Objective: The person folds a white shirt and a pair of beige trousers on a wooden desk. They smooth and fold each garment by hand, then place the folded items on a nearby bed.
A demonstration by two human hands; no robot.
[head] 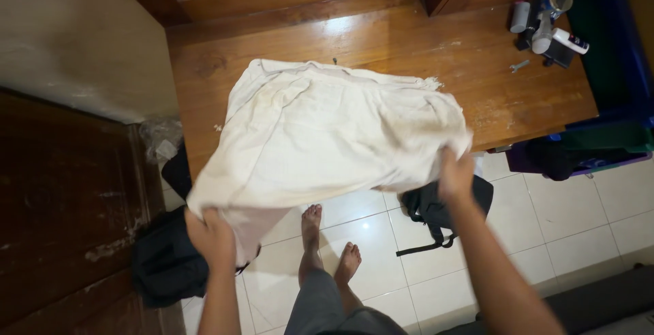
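Observation:
A large off-white cloth garment [320,130] is spread over the near part of a wooden table [477,69], its near edge hanging off toward me. My left hand [211,236] grips the garment's lower left corner, below the table's edge. At the lower right edge of the garment my right hand [455,175] pinches the fabric. The cloth is wrinkled and faintly stained. My bare feet [330,246] stand on the white tiled floor under it.
Small bottles and tubes [545,21] stand at the table's far right corner beside a blue bin [613,69]. A black bag [429,209] lies on the tiles to the right, another dark bag [167,263] to the left. A dark wooden cabinet [61,205] stands at left.

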